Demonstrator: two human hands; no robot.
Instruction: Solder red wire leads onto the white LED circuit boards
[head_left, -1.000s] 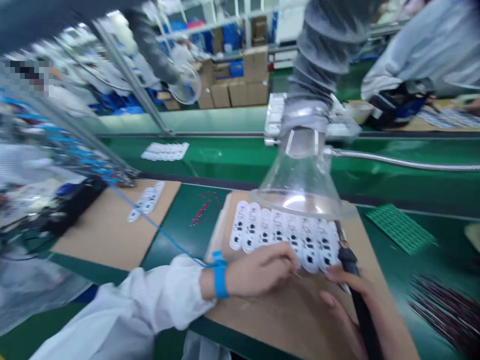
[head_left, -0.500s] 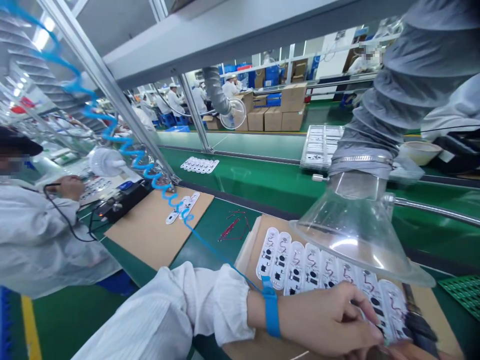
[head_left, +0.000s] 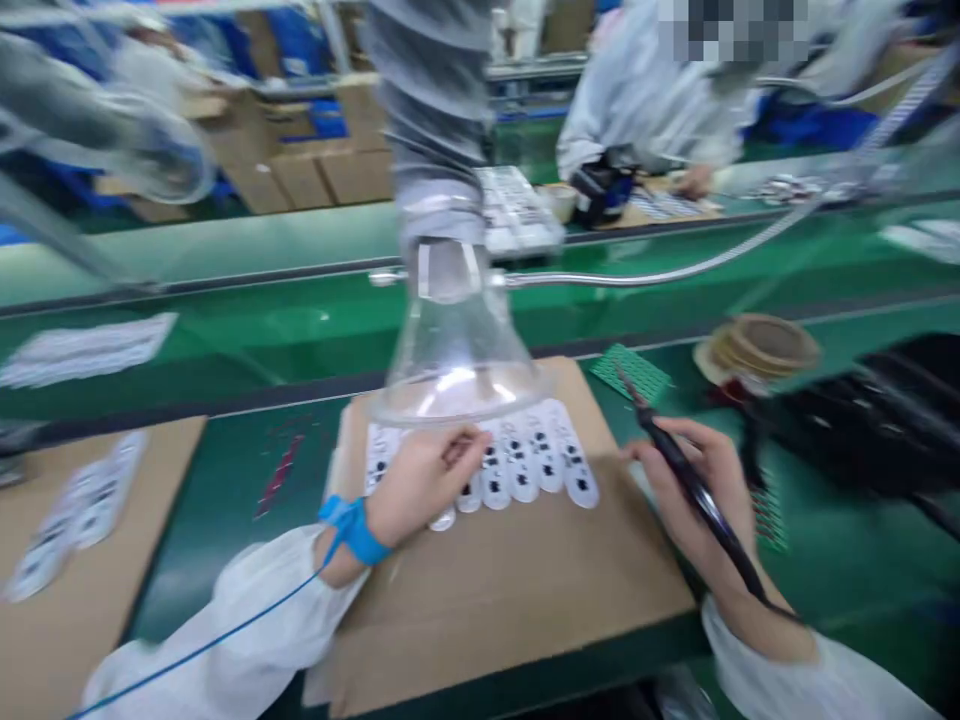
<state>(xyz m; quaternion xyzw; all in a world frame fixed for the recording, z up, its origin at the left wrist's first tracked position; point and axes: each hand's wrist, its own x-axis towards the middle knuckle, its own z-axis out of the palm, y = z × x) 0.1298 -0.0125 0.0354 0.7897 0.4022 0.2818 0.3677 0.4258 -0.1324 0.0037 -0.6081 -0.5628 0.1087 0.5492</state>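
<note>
The right hand (head_left: 720, 480) had pulled away from the panel of white boards (head_left: 534, 460). It was now past the right edge of the cardboard sheet (head_left: 510, 590), where before it sat close beside the left hand (head_left: 420, 478). It was closed around the soldering iron (head_left: 660, 435), held like a pen. The tip pointed up and away over the green table (head_left: 225, 480), near a small green board (head_left: 631, 372) and clear of the panel.

The left hand lay on the left part of the panel with its fingers curled down onto the boards. I could not tell whether they pinched anything. A blue wrist strap (head_left: 352, 527) circled that wrist, its cord running off toward the near left corner.

The panel lay flat along the far edge of the cardboard sheet, directly under the mouth of the clear fume funnel (head_left: 457, 370). A stack of brown rings (head_left: 757, 345) sat near the table's far edge to the right, well apart from the panel.
</note>
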